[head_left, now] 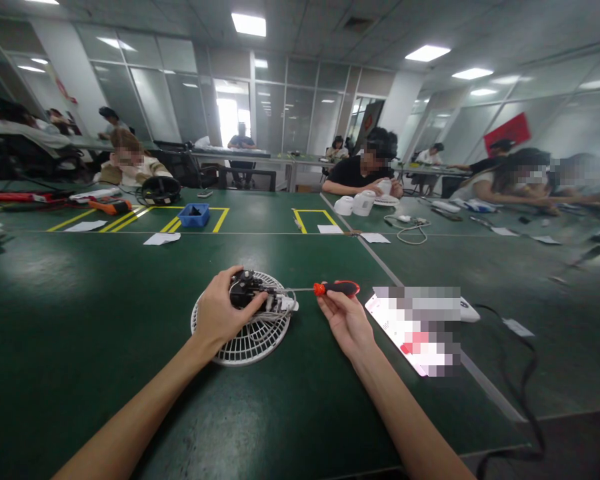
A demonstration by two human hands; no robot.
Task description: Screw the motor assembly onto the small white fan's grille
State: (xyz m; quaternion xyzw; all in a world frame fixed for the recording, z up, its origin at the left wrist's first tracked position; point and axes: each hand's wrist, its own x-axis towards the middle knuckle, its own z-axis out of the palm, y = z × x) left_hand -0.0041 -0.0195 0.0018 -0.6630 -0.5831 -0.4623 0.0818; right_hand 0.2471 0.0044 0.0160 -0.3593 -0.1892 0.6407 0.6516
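Note:
A round white fan grille (pixel 253 350) lies on the green table, with a black fan motor assembly (pixel 243 290) on top of it. My left hand (pixel 220 307) is wrapped around the motor, its thumb across the near side. Between the fingers of my right hand (pixel 347 317) is a screwdriver (pixel 343 288) with a red and black handle. Its shaft points left and reaches the right side of the motor assembly, near a white part (pixel 287 305) and some wires. The tip is hidden among the parts.
A lit phone (pixel 410 333) lies right of my right hand, with a white device (pixel 467 310) and black cable (pixel 527 373) beside it. Farther back are a blue bin (pixel 194 215), paper slips (pixel 163 239), yellow tape markings and a coworker (pixel 365 167) handling white parts.

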